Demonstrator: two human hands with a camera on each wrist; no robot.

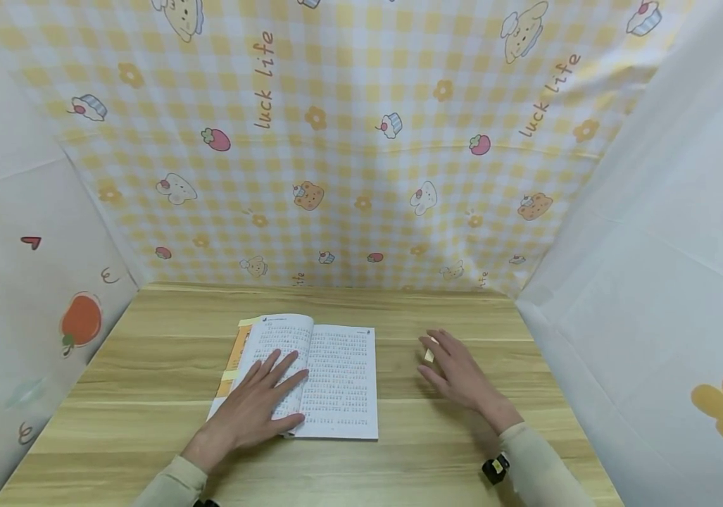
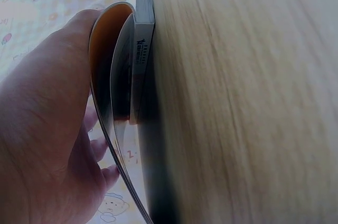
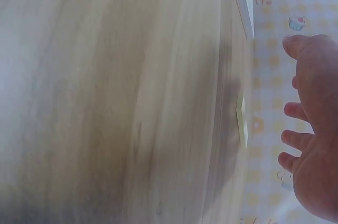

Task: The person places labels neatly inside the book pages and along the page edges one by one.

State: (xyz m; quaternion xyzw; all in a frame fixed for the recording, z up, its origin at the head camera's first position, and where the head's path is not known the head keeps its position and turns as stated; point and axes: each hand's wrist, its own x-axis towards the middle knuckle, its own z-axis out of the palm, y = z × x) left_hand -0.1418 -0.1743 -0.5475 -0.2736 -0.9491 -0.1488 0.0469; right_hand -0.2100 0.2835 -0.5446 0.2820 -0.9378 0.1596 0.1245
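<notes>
The book (image 1: 342, 380) lies opened on the wooden table (image 1: 412, 465), in front of the person and a little to the left. The left hand (image 1: 253, 412) rests on its left page with the fingers spread; it presses flat and does not grip. In the left wrist view, this left side of the book arches above the table, under the hand. To the right of the book, well apart, is a small pale yellow slip (image 1: 429, 355). The right hand (image 1: 462, 373) hovers over this slip, its fingers loose and apart, and it holds nothing. A black device (image 1: 495, 468) is at the right sleeve (image 1: 541, 461). Behind the table hangs a yellow checked cloth (image 1: 348, 162) with small cartoon drawings
</notes>
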